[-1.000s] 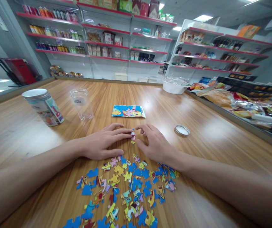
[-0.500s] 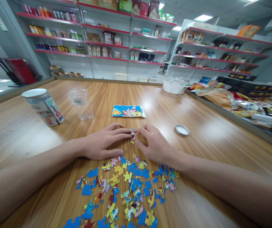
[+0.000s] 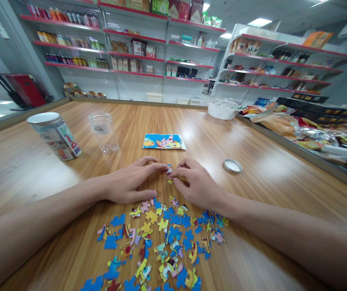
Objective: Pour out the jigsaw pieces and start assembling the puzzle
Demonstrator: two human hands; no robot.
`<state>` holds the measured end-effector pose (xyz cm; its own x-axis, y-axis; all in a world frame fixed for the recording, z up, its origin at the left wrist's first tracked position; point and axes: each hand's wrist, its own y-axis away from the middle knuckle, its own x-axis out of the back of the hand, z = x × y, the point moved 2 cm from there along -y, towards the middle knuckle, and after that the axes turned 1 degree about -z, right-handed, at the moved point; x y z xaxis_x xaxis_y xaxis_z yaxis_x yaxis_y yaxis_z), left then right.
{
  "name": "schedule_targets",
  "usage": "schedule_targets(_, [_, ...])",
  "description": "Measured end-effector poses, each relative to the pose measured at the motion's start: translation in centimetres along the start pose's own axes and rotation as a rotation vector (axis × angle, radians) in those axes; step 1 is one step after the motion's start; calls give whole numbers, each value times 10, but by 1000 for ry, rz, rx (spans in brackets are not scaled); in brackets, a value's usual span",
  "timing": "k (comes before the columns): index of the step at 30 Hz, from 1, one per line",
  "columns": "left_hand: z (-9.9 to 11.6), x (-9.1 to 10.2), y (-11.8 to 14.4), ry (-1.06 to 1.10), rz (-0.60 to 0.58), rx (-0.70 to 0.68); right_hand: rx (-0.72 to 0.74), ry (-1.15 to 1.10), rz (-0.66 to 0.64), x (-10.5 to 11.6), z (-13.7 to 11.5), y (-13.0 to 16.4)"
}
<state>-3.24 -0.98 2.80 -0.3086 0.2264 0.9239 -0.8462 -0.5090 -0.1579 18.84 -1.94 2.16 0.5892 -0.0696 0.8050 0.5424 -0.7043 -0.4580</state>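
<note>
A small column of puzzle pieces (image 3: pixel 169 169) lies on the wooden table between my hands. My left hand (image 3: pixel 131 180) rests palm down with fingers stretched out, its fingertips touching the column's upper left side. From the right, my right hand (image 3: pixel 199 184) has its thumb and index finger closed about a yellow and pink puzzle piece (image 3: pixel 170 181) at the column's lower end; the fingers partly cover it. Nearer to me spread several loose puzzle pieces (image 3: pixel 173 234), mostly blue and yellow. Beyond the hands lies a cartoon picture card (image 3: pixel 163 142).
A lidded printed can (image 3: pixel 55 137) and a clear plastic jar (image 3: pixel 104 135) stand on the left. A round metal lid (image 3: pixel 232 166) lies on the right. Farther back are a white basket (image 3: pixel 222 111) and packaged snacks (image 3: pixel 282 123); stocked shelves (image 3: pixel 137 58) line the wall.
My right index finger has drawn down from the column's top to its lower piece. The left fingers have shifted slightly, uncovering more of the column.
</note>
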Motion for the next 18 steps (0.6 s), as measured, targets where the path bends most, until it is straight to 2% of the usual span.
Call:
schedule_targets(13, [-2,-1,-1,-31,-22,30,-36,-16,31,2,0,0])
schedule_targets(18, [-2,-1,-1,-48,-30,-17,-16,6,35,1,0,0])
